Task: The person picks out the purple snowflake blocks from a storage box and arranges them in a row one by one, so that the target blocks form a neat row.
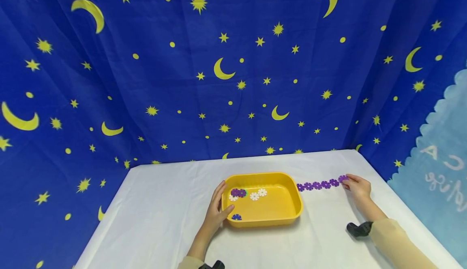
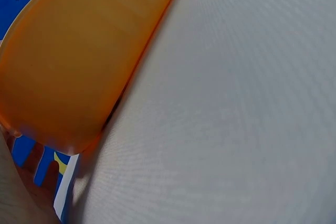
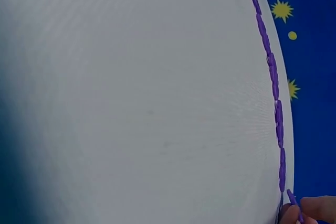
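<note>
A yellow plastic tray (image 1: 262, 223) stands mid-table. My left hand (image 1: 214, 211) grips its left end, thumb over the rim and the other fingers along the outer wall. To the right of the tray, purple snowflake discs lie in a row as a chain (image 1: 317, 185). At the far end of that row my right hand (image 1: 359, 188) pinches a purple snowflake disc (image 1: 343, 178) between thumb and fingers. The right wrist view shows this disc tilted beside the last one of the chain (image 3: 278, 121); whether the two are joined I cannot tell.
Inside the tray lie purple discs (image 1: 238, 193), white discs (image 1: 254, 196), a blue disc (image 1: 236, 217) and a partly covered green one. A white cloth covers the table (image 1: 164, 208). Behind it hangs a blue curtain (image 1: 189, 99) with yellow moons and stars.
</note>
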